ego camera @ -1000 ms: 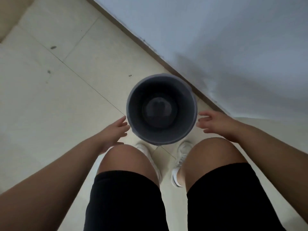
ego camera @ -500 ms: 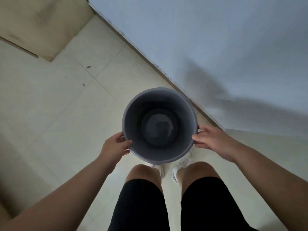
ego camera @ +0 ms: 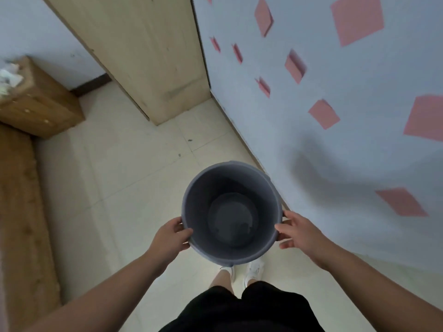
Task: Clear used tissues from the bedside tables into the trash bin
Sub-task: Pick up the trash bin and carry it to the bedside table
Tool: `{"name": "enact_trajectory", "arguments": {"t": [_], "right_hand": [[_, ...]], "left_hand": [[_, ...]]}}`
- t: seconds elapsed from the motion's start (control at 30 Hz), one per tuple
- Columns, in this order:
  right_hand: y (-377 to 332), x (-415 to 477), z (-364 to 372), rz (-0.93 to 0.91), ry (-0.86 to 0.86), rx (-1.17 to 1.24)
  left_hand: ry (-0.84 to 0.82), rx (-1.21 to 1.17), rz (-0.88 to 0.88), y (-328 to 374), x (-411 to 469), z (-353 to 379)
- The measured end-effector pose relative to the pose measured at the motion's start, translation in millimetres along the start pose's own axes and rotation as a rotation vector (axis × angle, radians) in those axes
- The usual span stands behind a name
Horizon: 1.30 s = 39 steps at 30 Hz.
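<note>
Dim, flat indoor light, soft and slightly smeared throughout.

Lit weakly and evenly across the pale floor (ego camera: pixel 119 188). Shadowed in one broad, soft-edged patch (ego camera: pixel 318 180) on the wall (ego camera: pixel 359 75) right of the trash bin (ego camera: pixel 199 212), itself dark inside with only a faint sheen at the bottom. Blurred most at the upper left, with the tissues (ego camera: pixel 7 77) on the bedside bench (ego camera: pixel 45 109) reduced to a white smudge. Streaked by motion on the pink squares (ego camera: pixel 323 113), edges doubled. Bent by the wide lens toward the borders, with the wardrobe (ego camera: pixel 148 51) leaning steeply. Sharpest around the bin's rim, grainy elsewhere.
</note>
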State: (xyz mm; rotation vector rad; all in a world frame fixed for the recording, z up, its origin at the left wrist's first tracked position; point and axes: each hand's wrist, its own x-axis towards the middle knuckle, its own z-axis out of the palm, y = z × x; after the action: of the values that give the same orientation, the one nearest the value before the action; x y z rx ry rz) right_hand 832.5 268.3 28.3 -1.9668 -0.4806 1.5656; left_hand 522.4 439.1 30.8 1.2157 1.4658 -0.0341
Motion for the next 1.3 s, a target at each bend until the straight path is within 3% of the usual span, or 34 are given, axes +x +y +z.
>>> {"name": "enact_trajectory", "arguments": {"t": [0.33,0.47,0.7,1.03,1.3], "right_hand": [[-91.1,18.9,70.0,-0.115,-0.211,-0.149],[-137.9,45.5,123.9,-0.119,-0.302,-0.233],[-216.2,80.9,238.3,-0.117,-0.311,-0.293],[-328.3,147.2,328.9,-0.126,-0.310,-0.284],[-429.2,249.8,405.6,-0.115,-0.394,-0.291]], "left_hand": [[0.219,-0.347,-0.065,-59.9,-50.0,-74.0],[0.288,-0.467,-0.088,-90.6,-48.7,-114.2],[0.355,-0.636,-0.122,-126.3,-27.0,-206.4],[0.411,-0.637,-0.106,-113.9,27.1,-326.1],[0.508,-0.649,-0.213,-70.9,86.4,-423.5]]}}
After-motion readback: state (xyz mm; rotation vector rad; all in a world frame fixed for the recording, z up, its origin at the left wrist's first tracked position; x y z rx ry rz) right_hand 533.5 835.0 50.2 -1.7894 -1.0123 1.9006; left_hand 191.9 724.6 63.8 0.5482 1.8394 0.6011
